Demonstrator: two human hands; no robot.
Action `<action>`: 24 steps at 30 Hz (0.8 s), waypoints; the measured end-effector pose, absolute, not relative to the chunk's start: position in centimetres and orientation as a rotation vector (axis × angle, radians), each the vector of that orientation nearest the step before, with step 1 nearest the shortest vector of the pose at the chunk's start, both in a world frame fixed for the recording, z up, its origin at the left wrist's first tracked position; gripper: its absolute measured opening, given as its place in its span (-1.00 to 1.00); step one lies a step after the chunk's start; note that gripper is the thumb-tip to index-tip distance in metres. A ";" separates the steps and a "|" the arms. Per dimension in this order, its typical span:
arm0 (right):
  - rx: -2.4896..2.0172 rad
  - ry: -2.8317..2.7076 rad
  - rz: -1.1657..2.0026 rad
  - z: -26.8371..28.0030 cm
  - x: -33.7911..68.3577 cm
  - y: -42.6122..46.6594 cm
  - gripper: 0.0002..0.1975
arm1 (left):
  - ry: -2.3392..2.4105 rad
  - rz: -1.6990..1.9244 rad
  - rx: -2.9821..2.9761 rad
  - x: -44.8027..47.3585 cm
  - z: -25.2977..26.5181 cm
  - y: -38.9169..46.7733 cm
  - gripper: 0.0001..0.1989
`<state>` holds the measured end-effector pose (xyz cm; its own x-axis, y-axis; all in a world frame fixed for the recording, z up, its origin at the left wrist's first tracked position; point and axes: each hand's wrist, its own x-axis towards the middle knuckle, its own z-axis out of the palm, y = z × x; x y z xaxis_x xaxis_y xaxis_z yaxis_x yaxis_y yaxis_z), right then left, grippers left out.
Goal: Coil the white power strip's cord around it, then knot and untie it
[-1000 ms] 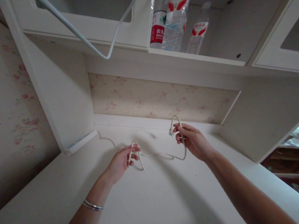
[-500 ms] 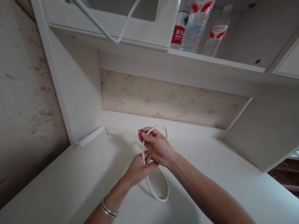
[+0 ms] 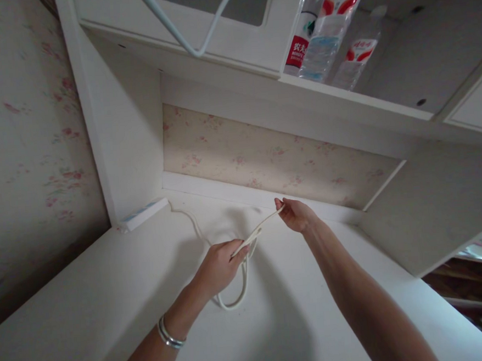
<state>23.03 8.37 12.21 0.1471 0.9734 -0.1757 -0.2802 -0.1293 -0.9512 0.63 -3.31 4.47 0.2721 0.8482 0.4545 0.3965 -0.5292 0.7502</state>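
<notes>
My left hand point(image 3: 222, 264) is closed around a bunched part of a cream-white cable point(image 3: 246, 287), just above the white tabletop. A loop of the cable hangs below its fingers. Up and to the right, my right hand point(image 3: 295, 214) pinches another stretch of the same cable, which runs fairly straight between the two hands. From the left hand's side the cable trails across the tabletop to a white power strip point(image 3: 145, 213) lying by the left side panel. Fingers hide part of the bunched cable.
The white tabletop point(image 3: 219, 347) sits under a wall cabinet point(image 3: 231, 43). Plastic water bottles point(image 3: 322, 43) stand on an open shelf at upper right. A pale bent rod or cord point(image 3: 199, 52) hangs near the top. Floral wallpaper point(image 3: 36, 145) covers the left wall.
My right hand has moved right, away from the left hand, drawing a length of cable out between them. The hanging loop is smaller, and cable toward the power strip shows more.
</notes>
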 end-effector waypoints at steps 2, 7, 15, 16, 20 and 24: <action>-1.251 -0.852 1.228 12.2 24.8 8.7 -0.83 | 1.129 1.218 2.045 0.7 4.5 -3.2 -0.66; -1.365 -1.013 1.092 12.7 26.8 8.2 -0.73 | 1.102 1.238 1.945 0.7 4.1 -2.8 -0.63; -1.474 -1.786 0.286 13.2 26.7 8.3 -0.74 | 1.034 1.180 1.704 0.0 3.6 -2.6 -0.55; -1.477 -1.836 0.124 13.1 26.7 8.5 -0.75 | 1.022 1.173 1.706 0.1 3.6 -2.6 -0.55; -1.375 -1.853 0.043 12.1 25.6 9.3 -0.76 | 0.993 1.174 1.691 0.3 3.5 -2.8 -0.55; -1.387 -1.722 0.676 10.7 23.5 9.2 -0.72 | 1.005 1.227 1.605 0.2 3.0 -2.5 -0.57</action>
<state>23.50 9.24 10.67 -0.0725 0.9640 0.2557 0.5328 0.2542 -0.8072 0.19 -2.53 2.98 0.1933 0.9383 0.2868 0.0971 -0.3091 0.9461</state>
